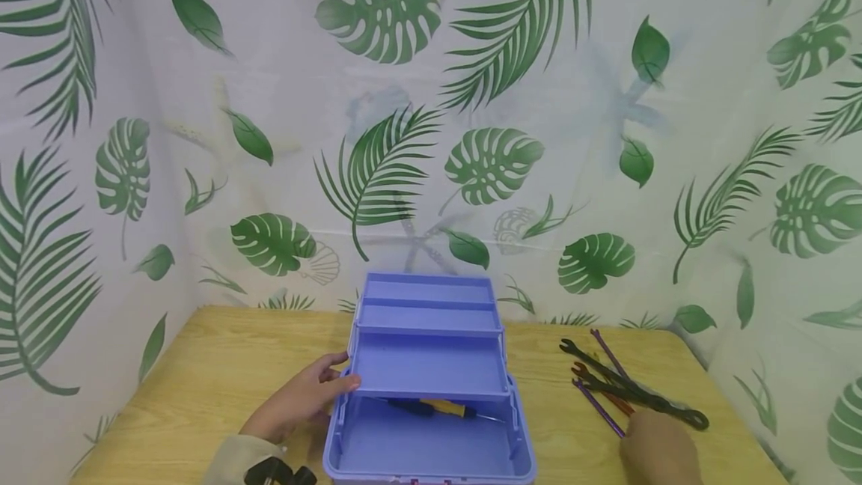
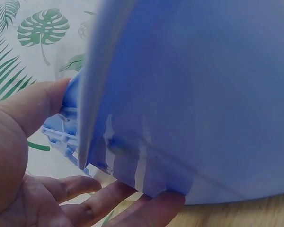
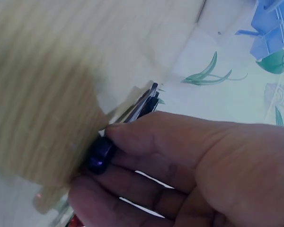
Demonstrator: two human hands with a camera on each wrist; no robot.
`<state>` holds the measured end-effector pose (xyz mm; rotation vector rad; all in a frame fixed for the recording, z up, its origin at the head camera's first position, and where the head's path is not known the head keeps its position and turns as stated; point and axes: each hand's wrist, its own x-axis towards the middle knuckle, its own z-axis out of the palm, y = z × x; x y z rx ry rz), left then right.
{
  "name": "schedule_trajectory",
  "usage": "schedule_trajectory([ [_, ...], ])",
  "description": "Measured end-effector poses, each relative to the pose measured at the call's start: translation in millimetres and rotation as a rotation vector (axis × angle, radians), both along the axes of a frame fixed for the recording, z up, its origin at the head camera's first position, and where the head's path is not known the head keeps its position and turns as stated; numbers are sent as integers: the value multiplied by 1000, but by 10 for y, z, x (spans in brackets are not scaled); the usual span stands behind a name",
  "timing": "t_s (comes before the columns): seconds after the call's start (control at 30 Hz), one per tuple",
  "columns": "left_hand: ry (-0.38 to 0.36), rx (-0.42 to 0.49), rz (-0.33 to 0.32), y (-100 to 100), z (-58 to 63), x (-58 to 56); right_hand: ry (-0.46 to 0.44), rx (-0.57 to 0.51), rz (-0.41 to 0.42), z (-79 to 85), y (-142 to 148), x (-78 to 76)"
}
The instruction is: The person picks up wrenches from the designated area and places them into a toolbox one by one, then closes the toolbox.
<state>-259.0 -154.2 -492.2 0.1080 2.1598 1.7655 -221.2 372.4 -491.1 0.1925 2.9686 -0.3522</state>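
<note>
A lavender-blue toolbox (image 1: 431,455) stands with its tiered trays (image 1: 431,365) raised. Inside the lower compartment lies a screwdriver (image 1: 444,407) with a yellow and black handle, partly hidden under the lowest tray. My left hand (image 1: 311,395) holds the toolbox's left side, thumb at the tray edge and fingers against the outer wall. At the right, my right hand (image 1: 660,449) pinches the end of a purple wrench (image 1: 599,408) between thumb and fingers. Beside it, black wrenches (image 1: 633,393), a reddish wrench (image 1: 618,403) and another purple wrench (image 1: 609,352) lie crossed.
The wooden table (image 1: 249,343) runs back to a leaf-patterned cloth (image 1: 417,81), which also hangs at both sides. A black device (image 1: 276,471) sits on the left wrist.
</note>
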Motion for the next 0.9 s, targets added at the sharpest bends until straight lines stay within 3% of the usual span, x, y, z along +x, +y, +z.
schedule_trajectory([
  [0.43,-2,17,-13,30,34,-3,-36,21,-56,-30,-28,47],
  [0.7,-17,0,34,29,22,10,6,-46,-79,-43,-38,51],
  [0.9,-22,-8,55,27,6,17,89,-104,-54,-3,-87,32],
])
